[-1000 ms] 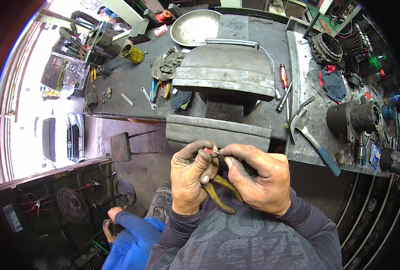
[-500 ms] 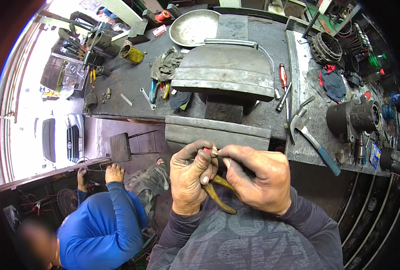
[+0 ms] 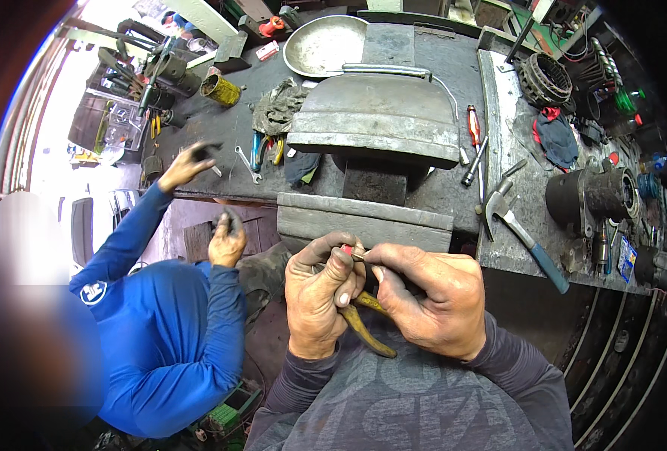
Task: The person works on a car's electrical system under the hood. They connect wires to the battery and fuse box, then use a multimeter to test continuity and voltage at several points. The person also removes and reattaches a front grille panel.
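Note:
In front of the bench vise [image 3: 367,222], my two hands meet fingertip to fingertip. My left hand [image 3: 312,297] is closed, pinching a small red piece [image 3: 346,249] between thumb and forefinger. Yellow-handled pliers [image 3: 369,337] are tucked in the lower fingers of that same hand, handles pointing down; their jaws are hidden. My right hand [image 3: 442,301] is closed too, its thumb and forefinger on a tiny metal end [image 3: 359,255] beside the red piece. Whether the metal and the red part are one piece is too small to tell.
A co-worker in a blue shirt [image 3: 168,338] is close on my left, one hand [image 3: 187,167] over the bench. A hammer [image 3: 525,240], a screwdriver [image 3: 473,126] and a black cylindrical housing [image 3: 589,199] lie at right. A wrench [image 3: 248,164] and metal pan [image 3: 322,46] are farther off.
The co-worker has straightened up and come nearer the bench, reaching a hand over its left end. My own hands have barely moved and keep the same hold.

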`<action>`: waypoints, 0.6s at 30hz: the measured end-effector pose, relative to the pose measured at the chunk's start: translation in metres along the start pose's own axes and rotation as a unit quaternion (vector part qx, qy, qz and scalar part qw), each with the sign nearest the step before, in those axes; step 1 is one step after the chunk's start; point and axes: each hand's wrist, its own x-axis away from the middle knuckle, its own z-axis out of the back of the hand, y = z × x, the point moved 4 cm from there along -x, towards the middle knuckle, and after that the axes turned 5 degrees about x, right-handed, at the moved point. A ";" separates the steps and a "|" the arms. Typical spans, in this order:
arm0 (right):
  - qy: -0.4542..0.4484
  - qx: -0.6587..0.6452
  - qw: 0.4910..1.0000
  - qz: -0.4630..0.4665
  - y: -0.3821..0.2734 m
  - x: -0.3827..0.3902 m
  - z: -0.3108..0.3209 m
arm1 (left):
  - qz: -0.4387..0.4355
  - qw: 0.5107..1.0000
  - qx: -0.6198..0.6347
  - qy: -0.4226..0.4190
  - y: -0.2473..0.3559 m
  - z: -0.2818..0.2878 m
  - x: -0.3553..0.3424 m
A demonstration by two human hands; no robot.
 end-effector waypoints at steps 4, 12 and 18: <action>-0.005 0.003 1.000 -0.008 0.001 0.000 0.000 | 0.003 1.000 0.001 -0.001 0.000 0.001 0.000; -0.012 0.006 1.000 -0.005 0.001 -0.001 0.000 | 0.001 1.000 0.001 -0.009 0.001 0.000 0.000; 0.000 0.012 1.000 0.022 -0.002 -0.001 0.002 | 0.003 1.000 0.000 -0.008 0.000 0.002 -0.001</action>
